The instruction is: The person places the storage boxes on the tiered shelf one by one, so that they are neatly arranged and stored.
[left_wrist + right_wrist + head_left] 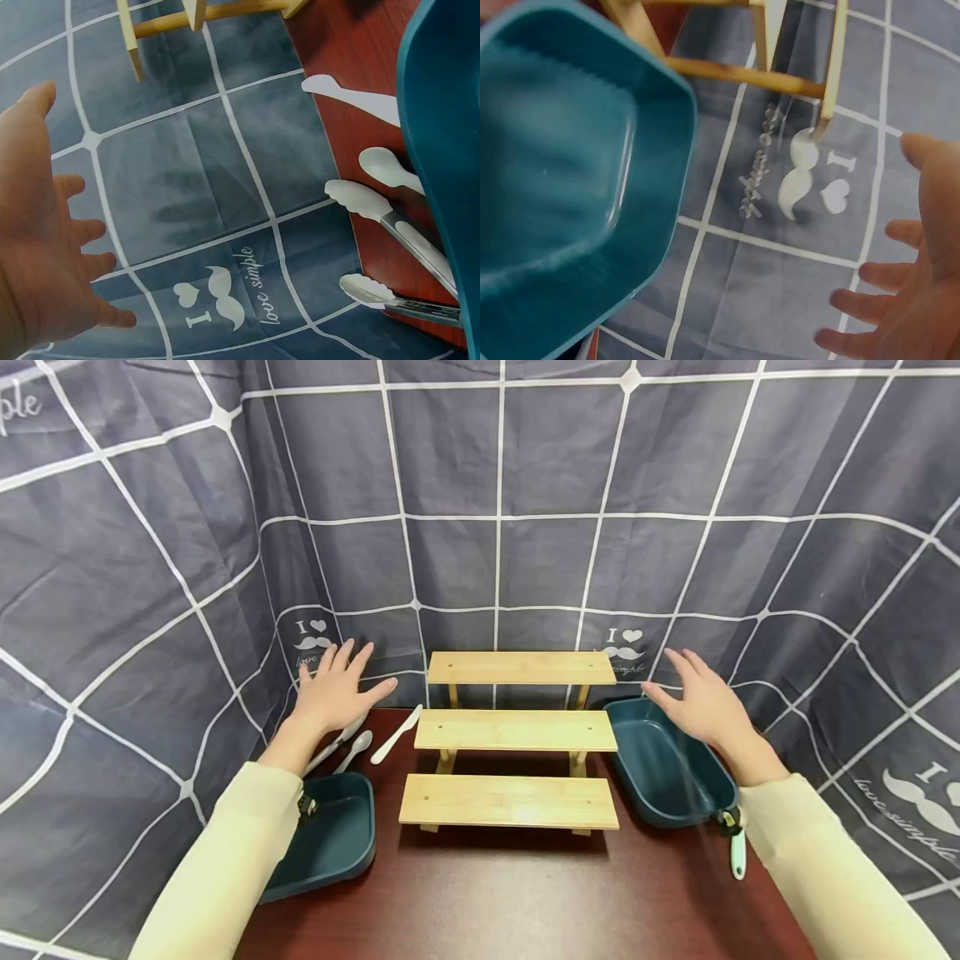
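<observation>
Sleeved forearms reached in from the table's near edge. Hovered with left hand spread flat, grasping nothing, above tongs and spoon near the left edge. Held right hand likewise released over teal tray, right of wooden stepped rack.

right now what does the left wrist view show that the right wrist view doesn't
Only the left wrist view shows the white utensils on the red table: a knife, a spoon and tongs, plus the open left hand. Only the right wrist view shows inside the right tray and the open right hand. Both show the wooden shelf's legs, a teal tray and the grid cloth with its moustache print.
</observation>
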Available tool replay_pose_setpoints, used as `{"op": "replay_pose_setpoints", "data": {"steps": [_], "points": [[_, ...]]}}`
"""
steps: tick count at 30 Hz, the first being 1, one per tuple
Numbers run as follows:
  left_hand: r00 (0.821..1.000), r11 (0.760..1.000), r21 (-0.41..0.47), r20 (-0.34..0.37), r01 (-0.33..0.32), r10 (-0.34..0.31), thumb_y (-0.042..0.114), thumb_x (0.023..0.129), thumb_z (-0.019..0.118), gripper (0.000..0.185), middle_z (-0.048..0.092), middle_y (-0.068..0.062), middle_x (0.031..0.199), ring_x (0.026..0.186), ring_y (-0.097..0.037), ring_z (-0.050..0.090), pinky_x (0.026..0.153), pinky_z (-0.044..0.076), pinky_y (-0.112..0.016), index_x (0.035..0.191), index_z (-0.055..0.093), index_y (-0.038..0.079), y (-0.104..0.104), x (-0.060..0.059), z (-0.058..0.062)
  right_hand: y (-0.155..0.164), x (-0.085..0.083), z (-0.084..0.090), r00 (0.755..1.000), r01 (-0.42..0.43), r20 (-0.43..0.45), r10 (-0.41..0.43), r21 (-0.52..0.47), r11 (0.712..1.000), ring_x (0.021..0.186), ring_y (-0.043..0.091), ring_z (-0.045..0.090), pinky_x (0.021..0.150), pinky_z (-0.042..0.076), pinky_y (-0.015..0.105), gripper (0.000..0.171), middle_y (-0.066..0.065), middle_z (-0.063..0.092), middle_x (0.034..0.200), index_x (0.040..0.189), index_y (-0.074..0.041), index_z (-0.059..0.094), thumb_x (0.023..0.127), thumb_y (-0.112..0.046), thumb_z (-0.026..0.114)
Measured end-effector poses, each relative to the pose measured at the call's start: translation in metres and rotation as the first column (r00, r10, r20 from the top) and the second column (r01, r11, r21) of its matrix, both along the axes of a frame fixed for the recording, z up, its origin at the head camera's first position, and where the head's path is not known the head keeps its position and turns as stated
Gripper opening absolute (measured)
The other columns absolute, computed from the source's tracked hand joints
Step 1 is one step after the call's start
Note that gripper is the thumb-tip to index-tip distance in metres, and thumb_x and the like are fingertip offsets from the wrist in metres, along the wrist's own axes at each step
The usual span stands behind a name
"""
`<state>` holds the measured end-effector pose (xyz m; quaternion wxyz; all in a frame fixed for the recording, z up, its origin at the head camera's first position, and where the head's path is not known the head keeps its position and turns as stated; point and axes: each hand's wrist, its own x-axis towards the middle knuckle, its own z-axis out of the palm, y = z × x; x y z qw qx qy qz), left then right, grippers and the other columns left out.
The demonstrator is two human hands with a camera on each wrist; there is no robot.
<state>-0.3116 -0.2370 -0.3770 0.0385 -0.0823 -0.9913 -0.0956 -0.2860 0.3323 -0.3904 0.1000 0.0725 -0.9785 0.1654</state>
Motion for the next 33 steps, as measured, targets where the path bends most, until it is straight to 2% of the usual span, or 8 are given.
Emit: {"op": "replay_pose_setpoints", "data": {"steps": [3,8,14,20,24,28,33], "points": [[1.000,1.000,0.028,-0.028,-0.001,0.002,0.087,0.092,0.034,0.102,0.010,-0.018,0.171,0.155,-0.046,0.006,0.113,0.002,-0.078,0.168,0.016,0.022,-0.005,0.009,0.000,-0.005,0.016,0.000,1.000,-0.012,-0.013,0.011,-0.058,0.998,0.139,0.057,0.035,0.107,0.030,0.073,0.085,0.037,0.032,0.156,0.159,0.002,0.032,0.102,-0.056,0.056],[0.996,0.998,0.067,-0.084,-0.006,0.012,0.082,0.095,0.038,0.098,0.016,-0.021,0.169,0.152,-0.047,0.015,0.115,0.010,-0.075,0.167,0.022,0.018,-0.017,0.027,0.001,-0.014,0.045,-0.008,1.000,0.004,-0.011,-0.005,-0.153,0.988,0.126,0.049,0.054,0.097,0.043,0.069,0.077,0.032,0.049,0.146,0.157,-0.002,0.039,0.102,-0.051,0.059],[0.992,0.991,0.130,-0.125,-0.012,0.028,0.075,0.098,0.042,0.091,0.021,-0.024,0.167,0.150,-0.050,0.020,0.113,0.016,-0.074,0.165,0.027,0.014,-0.030,0.057,-0.003,-0.032,0.077,-0.023,1.000,0.020,0.016,-0.016,-0.262,0.965,0.109,0.038,0.068,0.083,0.053,0.057,0.066,0.020,0.065,0.131,0.152,-0.006,0.050,0.101,-0.047,0.063],[0.981,0.983,0.174,-0.170,-0.060,0.090,0.068,0.101,0.047,0.085,0.031,-0.027,0.161,0.145,-0.052,0.028,0.108,0.023,-0.076,0.162,0.034,0.010,-0.047,0.092,-0.016,-0.053,0.101,-0.049,0.998,0.034,0.055,-0.019,-0.301,0.953,0.097,0.028,0.070,0.077,0.055,0.046,0.056,0.010,0.072,0.116,0.144,-0.009,0.058,0.100,-0.044,0.067],[0.971,0.978,0.187,-0.198,-0.095,0.132,0.063,0.102,0.052,0.081,0.035,-0.029,0.157,0.140,-0.054,0.032,0.104,0.028,-0.076,0.158,0.039,0.007,-0.059,0.115,-0.026,-0.065,0.112,-0.068,0.995,0.051,0.101,-0.020,-0.317,0.947,0.096,0.025,0.071,0.078,0.056,0.045,0.054,0.008,0.073,0.114,0.142,-0.009,0.060,0.099,-0.042,0.069],[0.961,0.969,0.196,-0.201,-0.148,0.188,0.061,0.101,0.054,0.080,0.037,-0.030,0.155,0.137,-0.055,0.035,0.101,0.030,-0.076,0.157,0.041,0.006,-0.070,0.136,-0.035,-0.075,0.121,-0.081,0.989,0.088,0.143,-0.038,-0.358,0.929,0.100,0.027,0.072,0.082,0.057,0.049,0.055,0.011,0.073,0.117,0.141,-0.007,0.061,0.099,-0.040,0.071],[0.953,0.951,0.223,-0.169,-0.213,0.253,0.059,0.101,0.056,0.081,0.037,-0.032,0.153,0.134,-0.058,0.035,0.099,0.030,-0.077,0.156,0.039,0.002,-0.087,0.161,-0.048,-0.082,0.133,-0.094,0.976,0.127,0.217,-0.032,-0.440,0.889,0.109,0.032,0.071,0.086,0.059,0.048,0.060,0.020,0.069,0.128,0.145,-0.001,0.055,0.099,-0.036,0.072]]}}
